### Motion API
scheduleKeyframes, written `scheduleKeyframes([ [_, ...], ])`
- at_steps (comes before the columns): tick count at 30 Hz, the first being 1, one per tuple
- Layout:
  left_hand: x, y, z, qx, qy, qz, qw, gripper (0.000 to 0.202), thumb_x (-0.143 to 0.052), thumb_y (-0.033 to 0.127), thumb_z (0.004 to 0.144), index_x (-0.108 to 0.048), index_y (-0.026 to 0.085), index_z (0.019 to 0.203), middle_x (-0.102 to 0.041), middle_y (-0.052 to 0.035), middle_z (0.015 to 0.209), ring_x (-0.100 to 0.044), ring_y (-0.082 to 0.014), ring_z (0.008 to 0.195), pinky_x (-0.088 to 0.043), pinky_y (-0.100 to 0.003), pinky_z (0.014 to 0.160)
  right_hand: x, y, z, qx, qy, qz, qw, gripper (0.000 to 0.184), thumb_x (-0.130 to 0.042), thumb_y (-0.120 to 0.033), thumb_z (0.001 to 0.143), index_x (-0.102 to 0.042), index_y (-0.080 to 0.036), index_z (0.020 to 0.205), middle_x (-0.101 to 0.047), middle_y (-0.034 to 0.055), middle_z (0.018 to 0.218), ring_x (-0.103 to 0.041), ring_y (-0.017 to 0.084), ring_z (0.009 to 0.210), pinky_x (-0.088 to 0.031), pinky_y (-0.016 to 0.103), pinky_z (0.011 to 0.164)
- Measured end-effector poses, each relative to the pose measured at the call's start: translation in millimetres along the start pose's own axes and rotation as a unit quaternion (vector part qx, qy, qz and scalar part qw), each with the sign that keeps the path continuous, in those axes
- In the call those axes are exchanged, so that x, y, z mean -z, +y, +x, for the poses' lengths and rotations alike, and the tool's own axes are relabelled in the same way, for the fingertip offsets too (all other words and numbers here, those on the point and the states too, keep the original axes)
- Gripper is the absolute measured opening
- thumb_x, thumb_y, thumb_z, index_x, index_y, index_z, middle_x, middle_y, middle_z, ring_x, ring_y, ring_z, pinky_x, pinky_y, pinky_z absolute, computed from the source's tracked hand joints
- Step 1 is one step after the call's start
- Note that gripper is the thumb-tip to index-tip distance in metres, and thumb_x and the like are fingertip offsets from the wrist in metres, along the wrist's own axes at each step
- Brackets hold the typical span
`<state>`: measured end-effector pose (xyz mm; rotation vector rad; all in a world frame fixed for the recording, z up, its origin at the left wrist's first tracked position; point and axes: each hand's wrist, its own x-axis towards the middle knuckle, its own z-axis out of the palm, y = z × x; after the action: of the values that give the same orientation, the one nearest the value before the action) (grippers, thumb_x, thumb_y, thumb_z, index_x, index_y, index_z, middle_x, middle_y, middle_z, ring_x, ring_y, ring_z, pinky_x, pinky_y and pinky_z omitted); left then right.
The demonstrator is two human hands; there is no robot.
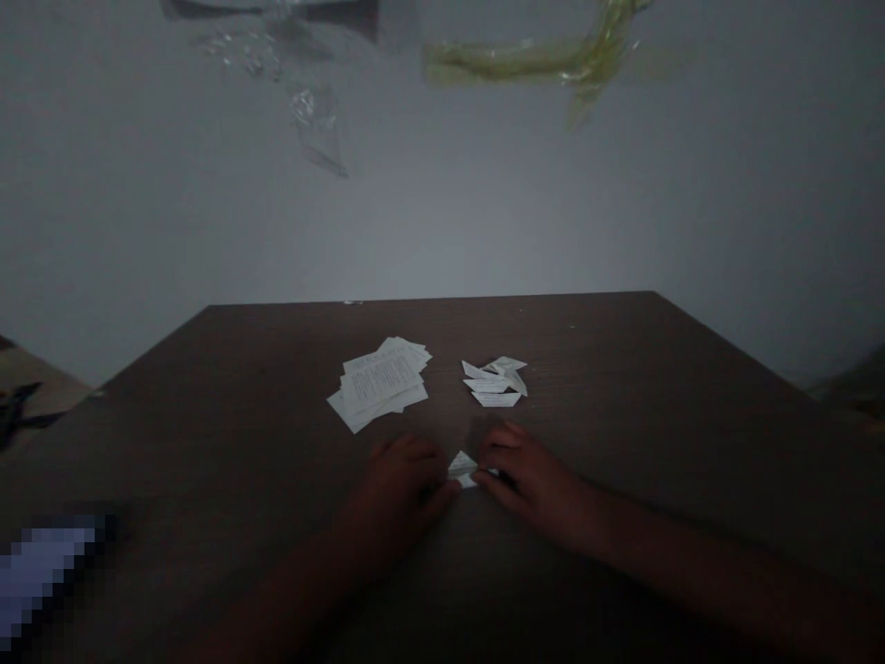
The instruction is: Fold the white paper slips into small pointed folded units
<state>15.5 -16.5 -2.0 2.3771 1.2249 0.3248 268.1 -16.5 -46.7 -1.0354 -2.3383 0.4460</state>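
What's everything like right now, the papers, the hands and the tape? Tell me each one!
small paper, partly folded
left hand, curled, at the small paper's left side
right hand, curled, at its right side
printed sheets, flat, overlapping
paper pieces, folded, bunched together
yellowish tape, wrinkled

Dim light throughout. Pale wall [442, 203] bears yellowish tape [512, 63] and clear tape [318, 111]; dark wood-grained desk [263, 369] stands before it.

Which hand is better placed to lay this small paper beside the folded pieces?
Probably the right hand: it is at the small paper and nearer the folded pieces. The left hand lies closer to the printed sheets.
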Motion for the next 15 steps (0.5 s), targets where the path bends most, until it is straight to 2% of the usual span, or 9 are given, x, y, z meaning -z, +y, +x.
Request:
scheduleKeyframes([
  [4,-2.2,0,4,0.029,0.011,-0.017,0.999,0.018,-0.072,0.014,0.099,-0.07,0.021,0.083,-0.08,-0.0051,0.105,-0.071,-0.0309,0.112,-0.05,-0.049,0.103,0,-3,-3,-0.001,0.052,-0.014,0.999,0.01,-0.071,-0.023,0.109,-0.072,-0.021,0.1,-0.073,0.0086,0.101,-0.07,0.029,0.098,-0.061,0.044,0.087],
  [6,-2.2,0,5,0.046,0.02,-0.014,0.999,0.019,-0.073,0.015,0.099,-0.068,0.02,0.081,-0.079,-0.0051,0.104,-0.071,-0.0313,0.111,-0.05,-0.051,0.103,2,-9,-6,0.028,0.068,-0.044,0.996,0.01,-0.065,-0.02,0.112,-0.074,-0.021,0.106,-0.075,0.0106,0.105,-0.07,0.03,0.1,-0.061,0.047,0.09],
  [9,-2.0,-2,6,0.066,0.031,-0.007,0.997,0.021,-0.072,0.018,0.099,-0.067,0.022,0.079,-0.079,-0.0051,0.1,-0.072,-0.0323,0.107,-0.051,-0.052,0.1,2,-21,-12,0.084,0.023,-0.079,0.993,0.024,-0.056,-0.015,0.114,-0.076,-0.023,0.124,-0.08,0.0122,0.119,-0.073,0.03,0.106,-0.062,0.05,0.098],
  [12,-2.9,-4,7,0.074,0.044,-0.007,0.996,0.022,-0.071,0.021,0.099,-0.067,0.023,0.078,-0.078,-0.005,0.097,-0.072,-0.0313,0.103,-0.054,-0.049,0.095,-2,-31,-14,0.087,-0.016,-0.108,0.99,0.033,-0.057,-0.017,0.114,-0.072,-0.018,0.144,-0.08,0.0164,0.138,-0.075,0.034,0.126,-0.061,0.055,0.113],
  [15,-4.0,-6,6,0.076,0.052,-0.006,0.996,0.017,-0.07,0.022,0.101,-0.07,0.022,0.083,-0.08,-0.006,0.1,-0.072,-0.0314,0.106,-0.053,-0.051,0.099,-6,-34,-14,0.072,-0.04,-0.124,0.989,0.042,-0.064,-0.024,0.112,-0.068,-0.011,0.151,-0.077,0.0212,0.148,-0.073,0.038,0.137,-0.059,0.056,0.12],
])
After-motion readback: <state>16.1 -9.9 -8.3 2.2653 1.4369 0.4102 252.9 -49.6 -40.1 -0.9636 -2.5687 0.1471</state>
